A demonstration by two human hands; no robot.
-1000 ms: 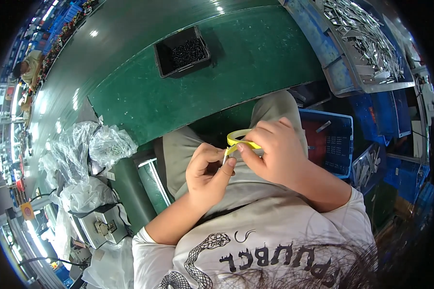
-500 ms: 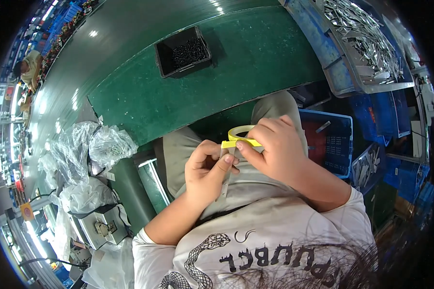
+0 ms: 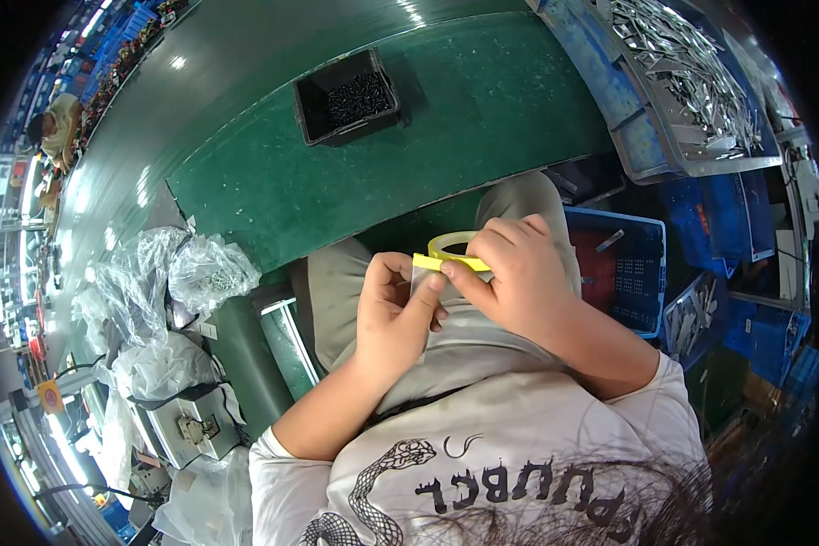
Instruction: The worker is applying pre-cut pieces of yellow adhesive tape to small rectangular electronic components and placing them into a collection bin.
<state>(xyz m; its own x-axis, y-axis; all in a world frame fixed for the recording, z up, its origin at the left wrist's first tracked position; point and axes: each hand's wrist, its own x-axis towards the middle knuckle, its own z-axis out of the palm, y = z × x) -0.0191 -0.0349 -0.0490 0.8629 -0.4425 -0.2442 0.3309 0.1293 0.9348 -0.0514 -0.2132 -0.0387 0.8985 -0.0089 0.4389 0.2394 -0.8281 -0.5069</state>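
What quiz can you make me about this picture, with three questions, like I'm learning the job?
1. Pick one: what colour is the roll of tape in the right hand? A) blue B) yellow C) red
2. What is in the black bin on the green table?
3. True or false: the left hand is pinching a thin pale strip.

Key: 1. B, yellow. 2. Lots of small black parts. 3. True.

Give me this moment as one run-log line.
left hand: pinching thin strip | right hand: holding yellow tape roll | tape end: over strip's far end
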